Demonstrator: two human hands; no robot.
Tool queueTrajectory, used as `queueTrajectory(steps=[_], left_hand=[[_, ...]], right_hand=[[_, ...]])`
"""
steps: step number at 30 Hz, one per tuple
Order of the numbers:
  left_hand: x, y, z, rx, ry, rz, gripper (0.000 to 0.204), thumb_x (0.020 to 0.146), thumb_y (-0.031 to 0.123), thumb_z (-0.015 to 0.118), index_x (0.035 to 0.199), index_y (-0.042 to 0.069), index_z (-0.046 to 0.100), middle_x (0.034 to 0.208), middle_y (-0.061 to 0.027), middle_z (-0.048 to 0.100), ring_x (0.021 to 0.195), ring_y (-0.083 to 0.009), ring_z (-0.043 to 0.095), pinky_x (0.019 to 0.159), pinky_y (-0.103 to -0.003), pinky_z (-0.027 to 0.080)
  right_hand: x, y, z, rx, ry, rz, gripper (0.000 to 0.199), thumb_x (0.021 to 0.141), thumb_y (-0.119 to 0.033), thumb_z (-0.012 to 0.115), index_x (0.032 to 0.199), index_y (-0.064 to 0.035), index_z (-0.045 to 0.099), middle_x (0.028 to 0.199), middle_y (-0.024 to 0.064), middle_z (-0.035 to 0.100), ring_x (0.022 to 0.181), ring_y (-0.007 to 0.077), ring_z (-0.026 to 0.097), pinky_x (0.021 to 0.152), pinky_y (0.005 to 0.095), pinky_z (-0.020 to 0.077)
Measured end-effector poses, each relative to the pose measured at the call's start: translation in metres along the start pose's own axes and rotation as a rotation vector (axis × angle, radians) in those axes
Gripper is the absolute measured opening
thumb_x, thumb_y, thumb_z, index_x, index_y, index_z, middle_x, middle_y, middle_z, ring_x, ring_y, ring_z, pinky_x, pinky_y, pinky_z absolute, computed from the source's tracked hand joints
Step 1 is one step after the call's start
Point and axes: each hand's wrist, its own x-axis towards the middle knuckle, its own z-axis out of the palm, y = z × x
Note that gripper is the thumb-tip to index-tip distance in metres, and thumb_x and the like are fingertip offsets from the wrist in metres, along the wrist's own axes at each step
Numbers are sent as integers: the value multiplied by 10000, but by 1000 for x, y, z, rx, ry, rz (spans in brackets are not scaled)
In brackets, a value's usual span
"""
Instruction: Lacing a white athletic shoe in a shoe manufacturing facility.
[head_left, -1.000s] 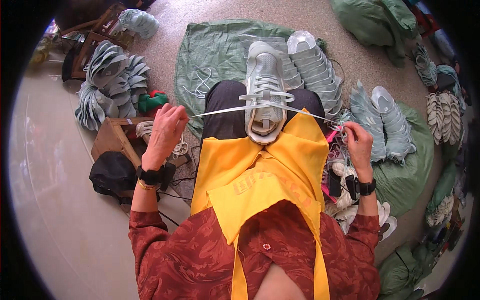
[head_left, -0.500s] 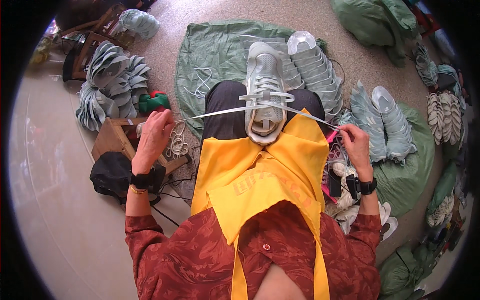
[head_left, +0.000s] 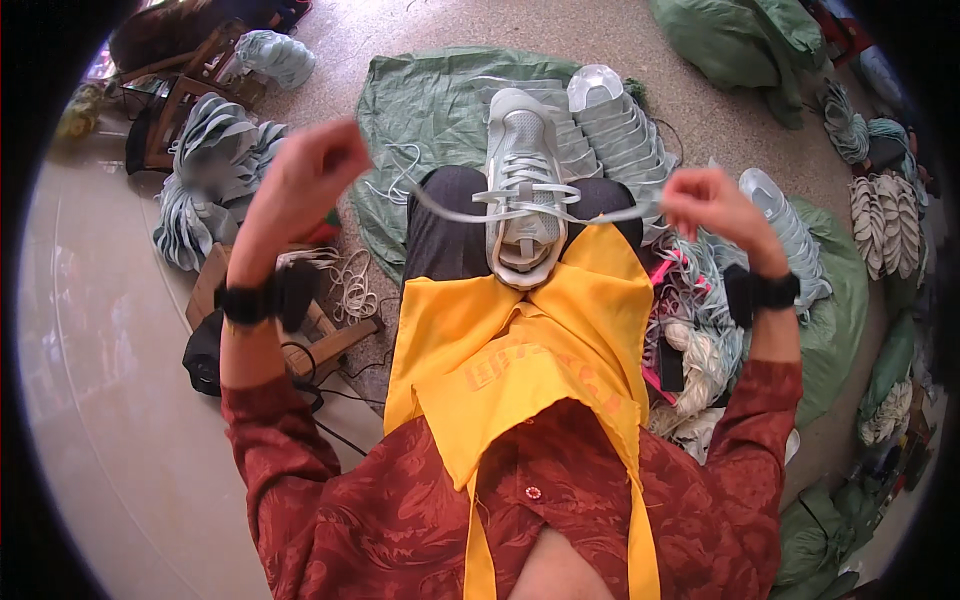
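The pale-grey sneaker (head_left: 525,188) lies on the lap (head_left: 446,222), toe pointing away, its nearer flanker the right hand (head_left: 715,208), grip pinched on 1 shoelace (head_left: 618,214) end, while the left hand (head_left: 312,182) curls farther off leftward, its hold too blurred to tell.

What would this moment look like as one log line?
left hand: blurred, grip unclear | right hand: seemingly pinching lace | lace: spread both sides | shoe: between knees, toe away
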Motion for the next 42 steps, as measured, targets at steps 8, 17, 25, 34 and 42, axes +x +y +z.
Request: queueTrajectory(steps=[8, 17, 25, 34, 42], left_hand=[[12, 12, 72, -641, 27, -193, 114, 956, 105, 678, 893, 24, 629, 770, 24, 608, 685, -48, 529, 606, -223, 438], [-26, 14, 142, -970, -133, -304, 78, 966, 8, 639, 940, 31, 569, 879, -3, 654, 844, -84, 671, 760, -234, 568], [-25, 8, 163, -893, 82, -298, 73, 945, -68, 596, 937, -5, 562, 907, -46, 673, 863, -123, 706, 784, -269, 609], [-28, 8, 175, -863, 37, -347, 80, 959, -76, 591, 959, -9, 546, 1013, -69, 648, 912, -145, 701, 839, -283, 604], [-29, 10, 180, -875, 143, -350, 59, 966, -45, 624, 998, -9, 590, 971, -63, 675, 900, -137, 703, 838, -279, 600]], right_hand=[[13, -4, 82, 579, 283, -112, 155, 1005, -126, 649, 1081, 2, 693, 940, 65, 717, 843, 113, 698, 770, 220, 577], [31, 34, 136, 428, 445, -165, 64, 944, -14, 690, 993, 26, 685, 919, 42, 718, 832, 106, 712, 779, 238, 594], [45, 32, 149, 319, 534, -246, 63, 903, 19, 715, 945, 15, 669, 874, 23, 725, 831, 93, 706, 773, 239, 576], [46, 29, 157, 166, 614, -226, 64, 879, 13, 726, 901, 14, 666, 808, 20, 728, 766, 69, 693, 715, 234, 561], [50, 21, 166, -119, 646, -264, 93, 871, -27, 752, 880, 9, 667, 781, 39, 728, 752, 88, 705, 690, 257, 558]])
